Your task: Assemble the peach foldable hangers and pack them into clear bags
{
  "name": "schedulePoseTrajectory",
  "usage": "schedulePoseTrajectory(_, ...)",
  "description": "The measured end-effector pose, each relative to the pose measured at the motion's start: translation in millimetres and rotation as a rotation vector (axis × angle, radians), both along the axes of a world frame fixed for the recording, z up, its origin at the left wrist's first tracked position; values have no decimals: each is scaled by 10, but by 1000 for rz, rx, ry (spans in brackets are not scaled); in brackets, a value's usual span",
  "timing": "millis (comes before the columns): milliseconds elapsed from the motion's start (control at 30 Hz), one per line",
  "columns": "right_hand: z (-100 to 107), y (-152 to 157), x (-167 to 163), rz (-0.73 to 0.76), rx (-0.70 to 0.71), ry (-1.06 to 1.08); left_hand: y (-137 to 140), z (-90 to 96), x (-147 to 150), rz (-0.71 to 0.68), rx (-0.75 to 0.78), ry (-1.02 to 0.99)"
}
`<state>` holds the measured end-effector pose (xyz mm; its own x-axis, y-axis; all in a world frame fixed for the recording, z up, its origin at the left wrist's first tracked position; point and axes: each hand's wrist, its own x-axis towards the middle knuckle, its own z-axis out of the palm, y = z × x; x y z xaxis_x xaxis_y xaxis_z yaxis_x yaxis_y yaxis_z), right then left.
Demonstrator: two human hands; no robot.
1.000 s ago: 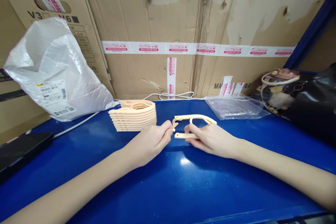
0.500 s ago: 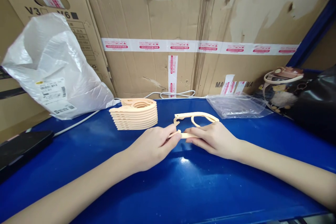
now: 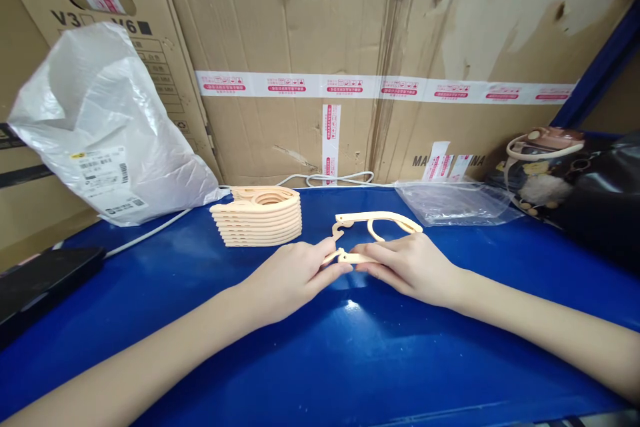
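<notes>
- Left grip (image 3: 293, 277) clamped on 1 thin cream piece (image 3: 331, 257)
- Right grip (image 3: 420, 268) clamped on cream hanger (image 3: 375, 216)
- Gap between hanger and hanger stack (image 3: 257, 228)
- Blue desk (image 3: 320, 367): far edge by cardboard (image 3: 275, 133)

Glossy blue tbl (image 3: 320, 367), taped cardbd (image 3: 290, 33) behind, blue post (image 3: 603, 70) upper R

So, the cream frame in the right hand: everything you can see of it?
The frame is cream, smooth and plastic-looking. Its upper bar bows gently; a thin curved strip arcs beneath. The lower bar, with a small hole near its left end, is pinched by the right hand, hiding the rest. At the left, the bars stand apart. The frame is over the blue table. The left hand grips a small cream part close to the lower bar's end; whether they touch is unclear.
</notes>
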<state>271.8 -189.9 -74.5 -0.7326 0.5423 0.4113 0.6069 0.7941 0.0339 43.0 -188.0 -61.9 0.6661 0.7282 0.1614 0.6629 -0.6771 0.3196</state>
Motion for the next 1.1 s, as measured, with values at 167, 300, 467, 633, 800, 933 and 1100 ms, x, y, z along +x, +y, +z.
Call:
schedulePoseTrajectory(167,-27,-14,-5,16,15,14,-23,11,3,8,281,267)
schedulePoseTrajectory(300,-31,-9,4,39,-28,37,-5,-44,-25,-55,469,276)
schedulePoseTrajectory(467,-14,-9,9,57,-132,57,28,-101,-53,-154,714,223)
schedulePoseTrajectory(633,2,-18,1,45,-245,73,29,-101,-39,-157,918,276)
schedulePoseTrajectory(800,8,-19,-12,33,-277,69,13,-69,-48,-177,861,284)
schedulePoseTrajectory(933,-7,-22,-21,33,-296,67,9,-56,-60,-202,731,175)
schedulePoseTrajectory(1100,-26,-17,-18,34,-294,64,15,-79,-67,-191,652,103)
